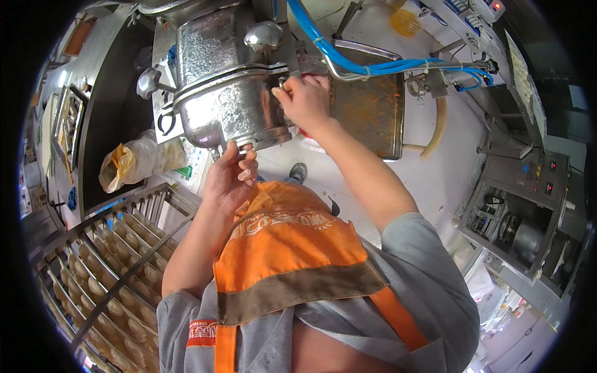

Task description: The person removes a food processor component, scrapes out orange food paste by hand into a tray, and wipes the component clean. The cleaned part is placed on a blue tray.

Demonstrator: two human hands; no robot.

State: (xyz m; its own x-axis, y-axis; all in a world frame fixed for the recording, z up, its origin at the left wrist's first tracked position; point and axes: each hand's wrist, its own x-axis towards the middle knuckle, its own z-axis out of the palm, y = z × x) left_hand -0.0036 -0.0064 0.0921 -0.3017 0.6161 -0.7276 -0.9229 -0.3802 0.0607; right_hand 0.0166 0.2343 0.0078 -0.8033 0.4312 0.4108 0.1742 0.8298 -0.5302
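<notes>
A shiny metal machine housing (233,109) stands before me, with a seam and flange across its middle. Two lobed metal knobs, a left one (148,83) and an upper one (263,36), stick out from it. At its lower rim my left hand (232,175) has its fingers curled around a small metal fitting (243,147), mostly hidden by the fingertips. Against the housing's right side, my right hand (305,102) pinches a small metal pin (281,83) near the seam. The palm side of that hand is out of sight.
A rack (121,284) with trays of pale dough pieces stands at lower left. Left of the housing lies a plastic bag (135,161). Blue hoses (345,60) cross above a stained metal tray (368,107). A control panel (527,172) is at right.
</notes>
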